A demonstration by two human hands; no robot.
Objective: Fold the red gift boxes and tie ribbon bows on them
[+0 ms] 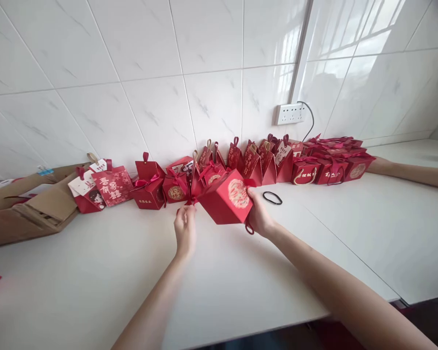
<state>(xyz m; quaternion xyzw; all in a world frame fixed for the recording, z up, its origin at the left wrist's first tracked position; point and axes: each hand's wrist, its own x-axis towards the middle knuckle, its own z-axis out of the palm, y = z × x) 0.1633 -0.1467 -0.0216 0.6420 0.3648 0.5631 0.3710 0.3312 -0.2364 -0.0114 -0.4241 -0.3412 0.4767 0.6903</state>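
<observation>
I hold a red gift box (227,198) with a gold round emblem just above the white counter (211,282). My right hand (260,215) grips its right side, fingers closed on it, with a red ribbon loop hanging below. My left hand (184,228) pinches the red ribbon (190,200) at the box's left corner. Behind the box, a long row of similar red gift boxes (150,187) stands along the tiled wall.
A black hair tie (272,197) lies on the counter right of the box. Brown cardboard pieces (29,209) lie at far left. A white power strip (290,113) hangs on the wall. Another person's forearm (412,172) rests on the counter at far right.
</observation>
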